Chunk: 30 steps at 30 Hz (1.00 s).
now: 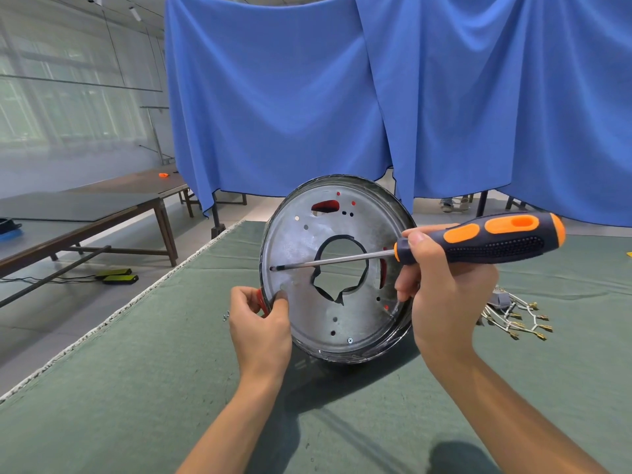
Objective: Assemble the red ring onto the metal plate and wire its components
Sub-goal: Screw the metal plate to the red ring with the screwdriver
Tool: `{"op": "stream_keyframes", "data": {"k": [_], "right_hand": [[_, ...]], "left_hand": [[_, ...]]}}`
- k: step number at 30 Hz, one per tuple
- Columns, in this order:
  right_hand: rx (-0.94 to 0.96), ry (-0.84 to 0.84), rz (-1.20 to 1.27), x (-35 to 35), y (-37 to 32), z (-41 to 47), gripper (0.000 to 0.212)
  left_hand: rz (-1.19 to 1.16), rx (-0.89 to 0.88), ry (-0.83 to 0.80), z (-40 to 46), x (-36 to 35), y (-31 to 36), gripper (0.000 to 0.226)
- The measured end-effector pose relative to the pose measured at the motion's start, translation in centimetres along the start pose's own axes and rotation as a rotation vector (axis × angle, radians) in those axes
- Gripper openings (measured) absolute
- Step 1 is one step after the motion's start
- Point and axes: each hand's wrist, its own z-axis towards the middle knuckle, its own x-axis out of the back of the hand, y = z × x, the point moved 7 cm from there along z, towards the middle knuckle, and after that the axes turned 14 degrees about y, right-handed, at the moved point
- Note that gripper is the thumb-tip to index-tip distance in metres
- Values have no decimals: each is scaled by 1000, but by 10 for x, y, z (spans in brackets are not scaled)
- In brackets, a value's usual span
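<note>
The round metal plate [355, 313] stands on edge on the green table, its face towards me. The red ring [325, 205] lies behind it and shows through the slots and at the left rim. My left hand [260, 323] pinches the plate's lower left rim together with the red ring. My right hand [444, 289] grips a black and orange screwdriver [492, 239]. Its shaft crosses the plate's central hole and the tip sits at a hole near the left rim. One screw [350, 341] sits low on the plate.
A bundle of white wires with brass terminals [516, 316] lies on the green mat [171, 388] to the right of the plate. A small metal part [225, 315] lies left of my left hand. Blue curtains hang behind; dark tables stand at left.
</note>
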Motion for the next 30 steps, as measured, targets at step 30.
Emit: {"op": "stream_keyframes", "data": {"k": [30], "right_hand": [[278,-98,-319,-27,-30,-16,35]], "left_hand": [[59,41,97,3,1,-7,31]]}}
